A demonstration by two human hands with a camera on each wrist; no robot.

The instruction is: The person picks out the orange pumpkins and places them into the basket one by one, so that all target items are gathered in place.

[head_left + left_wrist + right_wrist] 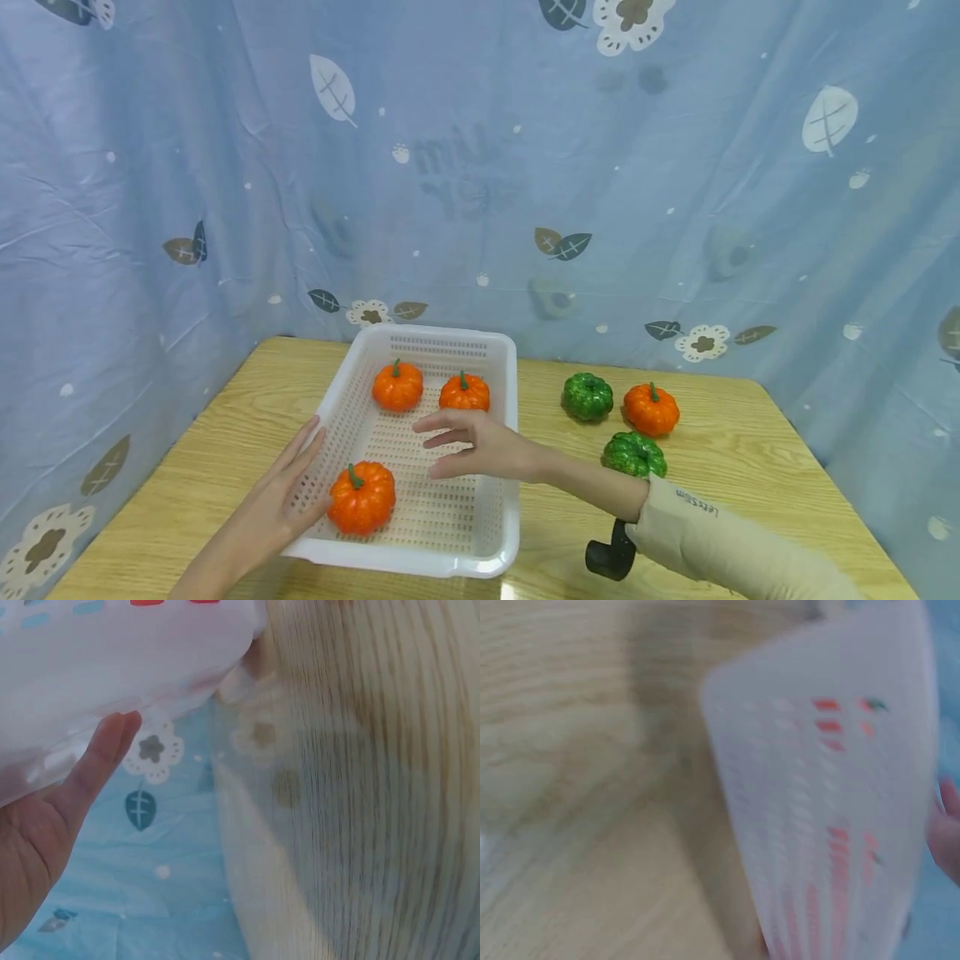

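A white perforated plastic basket [510, 508] stands on the table with three small orange pumpkins inside: one at the back left [397, 387], one at the back right [465, 391], one at the front left [363, 500]. My left hand [270, 512], its fingers extended, lies along the basket's left rim. In the left wrist view that hand [56, 814] is beside the basket's outer wall [112, 667]. Over the basket's right half hovers my right hand [487, 446], fingers loosely bent and holding nothing, just in front of the back right pumpkin.
Right of the basket on the wooden table [720, 467] are a green pumpkin [587, 396], an orange pumpkin [651, 409] and another green pumpkin [633, 454] near my right forearm. A black bent piece [611, 554] shows below the sleeve [720, 533]. A blue patterned curtain [480, 208] hangs behind.
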